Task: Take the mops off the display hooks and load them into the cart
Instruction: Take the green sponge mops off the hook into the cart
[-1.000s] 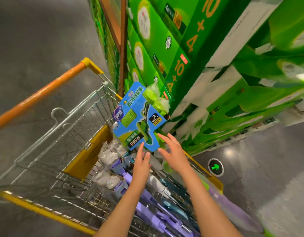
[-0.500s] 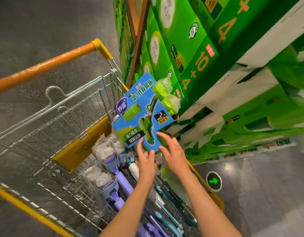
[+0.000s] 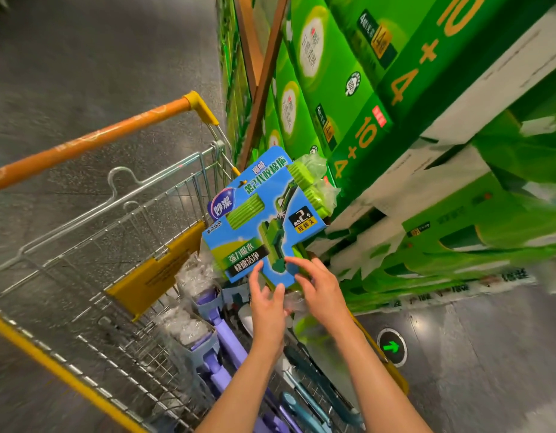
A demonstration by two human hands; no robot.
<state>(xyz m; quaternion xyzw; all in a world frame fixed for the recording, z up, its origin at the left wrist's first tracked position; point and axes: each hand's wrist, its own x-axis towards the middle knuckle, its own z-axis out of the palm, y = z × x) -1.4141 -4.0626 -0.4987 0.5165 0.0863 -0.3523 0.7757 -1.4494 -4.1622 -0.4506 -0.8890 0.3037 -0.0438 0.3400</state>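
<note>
A green sponge mop in a blue printed card (image 3: 255,232) stands head-up at the far end of the wire cart (image 3: 92,245), with its plastic-wrapped green sponges (image 3: 311,182) against the stacked boxes. My left hand (image 3: 265,303) touches the card's lower edge with its fingers raised and relaxed. My right hand (image 3: 320,290) rests spread fingertips on the card's bottom right corner. Purple mops (image 3: 220,335) with bagged heads and teal-handled mops (image 3: 305,404) lie in the cart under my arms. No display hooks are in view.
The cart has an orange handle (image 3: 92,142) at the upper left and a yellow flap (image 3: 158,270) on its child seat. Green cartons (image 3: 348,98) are stacked close on the right. A green arrow marker (image 3: 391,347) is set in the grey floor.
Both hands have slid up to the card's lower edge. The view has swung, so the cart handle and the boxes sit differently in frame. The packaged mop stays upright in the cart.
</note>
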